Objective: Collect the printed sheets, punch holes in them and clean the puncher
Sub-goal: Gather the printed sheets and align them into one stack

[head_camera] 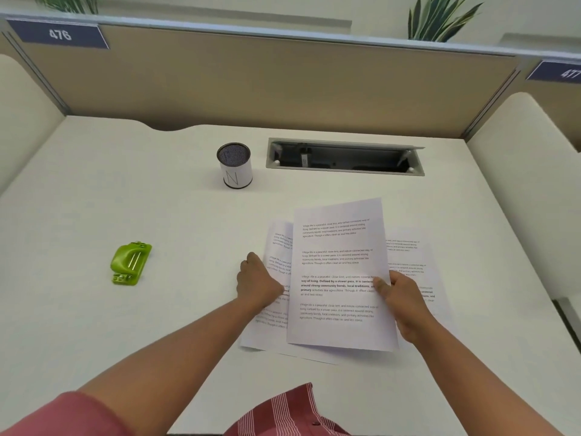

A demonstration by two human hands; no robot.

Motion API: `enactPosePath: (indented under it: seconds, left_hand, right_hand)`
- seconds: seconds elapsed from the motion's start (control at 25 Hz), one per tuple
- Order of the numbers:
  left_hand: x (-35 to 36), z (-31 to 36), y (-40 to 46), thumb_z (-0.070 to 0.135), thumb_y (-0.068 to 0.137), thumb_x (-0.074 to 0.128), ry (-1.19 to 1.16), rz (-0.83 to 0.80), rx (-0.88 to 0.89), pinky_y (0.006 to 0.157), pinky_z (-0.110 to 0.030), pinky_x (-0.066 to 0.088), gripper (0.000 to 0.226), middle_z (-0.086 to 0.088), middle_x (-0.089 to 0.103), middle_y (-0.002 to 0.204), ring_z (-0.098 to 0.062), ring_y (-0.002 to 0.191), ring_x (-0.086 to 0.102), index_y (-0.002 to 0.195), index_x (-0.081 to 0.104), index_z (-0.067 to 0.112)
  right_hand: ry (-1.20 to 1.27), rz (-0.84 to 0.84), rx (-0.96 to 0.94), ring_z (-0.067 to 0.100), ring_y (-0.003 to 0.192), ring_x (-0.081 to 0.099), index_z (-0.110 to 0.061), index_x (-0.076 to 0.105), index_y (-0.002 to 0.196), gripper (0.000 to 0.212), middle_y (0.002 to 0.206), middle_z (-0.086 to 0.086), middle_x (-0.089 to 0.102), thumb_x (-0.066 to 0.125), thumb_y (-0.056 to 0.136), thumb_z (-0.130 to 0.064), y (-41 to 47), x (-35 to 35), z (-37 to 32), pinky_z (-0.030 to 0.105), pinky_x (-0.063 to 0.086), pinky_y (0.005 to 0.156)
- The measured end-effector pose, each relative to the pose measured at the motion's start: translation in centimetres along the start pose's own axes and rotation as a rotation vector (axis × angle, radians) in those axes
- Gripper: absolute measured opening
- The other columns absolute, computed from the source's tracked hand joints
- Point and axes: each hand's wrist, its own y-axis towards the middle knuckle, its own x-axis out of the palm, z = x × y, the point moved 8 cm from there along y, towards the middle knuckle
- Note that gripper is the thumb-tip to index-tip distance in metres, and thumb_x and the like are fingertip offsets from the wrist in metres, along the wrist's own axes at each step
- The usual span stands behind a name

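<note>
Three printed sheets lie fanned on the white desk. The top sheet [338, 275] is lifted slightly, and my right hand [399, 297] pinches its right edge with the thumb on top. My left hand [257, 281] rests with curled fingers on the left sheet [276, 247], its fingertips hidden under the top sheet's left edge. A third sheet [412, 256] lies flat to the right, partly covered. A green hole puncher [130, 262] sits by itself on the desk, well to the left of both hands.
A white cylindrical pen holder [235, 166] with a mesh inside stands behind the sheets. An open cable tray slot [344, 158] is set into the desk at the back. Beige partition walls enclose the desk [125, 184] on three sides.
</note>
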Motion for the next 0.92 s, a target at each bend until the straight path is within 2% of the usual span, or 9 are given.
enactPosePath:
  seconds: [0.08, 0.16, 0.24, 0.32, 0.4, 0.52, 0.64, 0.8, 0.92]
  left_hand:
    - [-0.2, -0.5, 0.2, 0.021, 0.065, 0.085, -0.019, -0.014, -0.013, 0.084, -0.046, 0.056, 0.066, -0.008, 0.056, 0.108, -0.032, 0.100, 0.061, 0.110, 0.037, 0.012]
    - [-0.2, -1.2, 0.2, 0.016, 0.068, 0.079, -0.059, -0.052, -0.035, 0.078, -0.040, 0.055, 0.059, -0.002, 0.059, 0.102, -0.027, 0.094, 0.063, 0.108, 0.035, 0.018]
    - [-0.7, -1.9, 0.3, 0.009, 0.071, 0.069, -0.140, -0.073, -0.045, 0.072, -0.040, 0.056, 0.037, -0.002, 0.066, 0.098, -0.027, 0.089, 0.066, 0.102, 0.051, 0.013]
    - [-1.5, -2.9, 0.7, 0.001, 0.074, 0.064, -0.288, -0.081, -0.082, 0.079, -0.046, 0.061, 0.027, -0.011, 0.073, 0.098, -0.032, 0.089, 0.071, 0.101, 0.064, 0.005]
    - [-3.2, -3.6, 0.8, -0.001, 0.078, 0.064, -0.378, -0.069, -0.094, 0.084, -0.047, 0.062, 0.033, -0.015, 0.073, 0.108, -0.032, 0.091, 0.071, 0.111, 0.065, 0.003]
    - [-8.2, -2.6, 0.4, 0.005, 0.086, 0.066, -0.312, 0.058, 0.052, 0.082, -0.036, 0.058, 0.042, -0.004, 0.070, 0.120, -0.024, 0.096, 0.069, 0.127, 0.061, 0.007]
    - [-13.8, -0.4, -1.0, 0.017, 0.094, 0.062, -0.105, 0.231, 0.229, 0.096, -0.042, 0.053, 0.039, -0.008, 0.069, 0.129, -0.033, 0.114, 0.065, 0.133, 0.062, 0.015]
    - [-19.3, 2.3, -3.7, 0.020, 0.101, 0.055, -0.010, 0.306, 0.373, 0.083, -0.040, 0.053, 0.020, -0.005, 0.076, 0.106, -0.033, 0.100, 0.068, 0.115, 0.069, 0.022]
    - [-21.9, 3.6, -5.5, 0.023, 0.102, 0.055, -0.115, 0.227, 0.441, 0.075, -0.032, 0.053, 0.018, 0.011, 0.078, 0.091, -0.016, 0.086, 0.072, 0.105, 0.072, 0.028]
  right_hand:
    - [-0.002, 0.004, 0.001, 0.025, 0.091, 0.076, -0.019, 0.072, 0.106, 0.014, 0.103, 0.002, 0.079, 0.059, 0.102, -0.015, 0.0, 0.2, -0.1, 0.039, 0.060, 0.077]
    - [-0.002, -0.001, -0.001, 0.026, 0.093, 0.076, -0.018, 0.072, 0.108, 0.015, 0.103, 0.003, 0.079, 0.059, 0.102, -0.015, 0.0, 0.6, -0.1, 0.042, 0.060, 0.082]
    - [-0.002, -0.008, -0.008, 0.027, 0.095, 0.075, -0.018, 0.072, 0.111, 0.016, 0.105, 0.003, 0.079, 0.058, 0.102, -0.015, 0.0, 1.0, -0.2, 0.046, 0.061, 0.087]
    - [0.000, -0.014, -0.023, 0.027, 0.097, 0.075, -0.017, 0.072, 0.113, 0.018, 0.106, 0.003, 0.079, 0.058, 0.103, -0.015, -0.2, 1.4, -0.5, 0.048, 0.060, 0.089]
    - [0.006, -0.016, -0.035, 0.027, 0.097, 0.075, -0.017, 0.072, 0.114, 0.019, 0.107, 0.003, 0.079, 0.057, 0.103, -0.015, -0.3, 1.7, -0.6, 0.049, 0.060, 0.090]
    - [0.022, -0.008, -0.048, 0.026, 0.097, 0.075, -0.018, 0.072, 0.115, 0.019, 0.108, 0.002, 0.078, 0.057, 0.103, -0.015, -0.6, 1.9, -0.8, 0.047, 0.060, 0.089]
    - [0.046, -0.005, -0.059, 0.024, 0.096, 0.075, -0.021, 0.072, 0.111, 0.020, 0.106, 0.001, 0.078, 0.056, 0.104, -0.014, -0.8, 2.2, -1.2, 0.040, 0.060, 0.082]
    - [0.058, 0.006, -0.077, 0.024, 0.093, 0.075, -0.024, 0.072, 0.105, 0.023, 0.105, 0.002, 0.078, 0.053, 0.105, -0.012, -1.1, 2.8, -2.2, 0.037, 0.059, 0.077]
    - [0.078, 0.001, -0.089, 0.023, 0.091, 0.075, -0.022, 0.072, 0.105, 0.023, 0.105, 0.003, 0.078, 0.051, 0.105, -0.011, -1.4, 3.5, -2.8, 0.034, 0.058, 0.071]
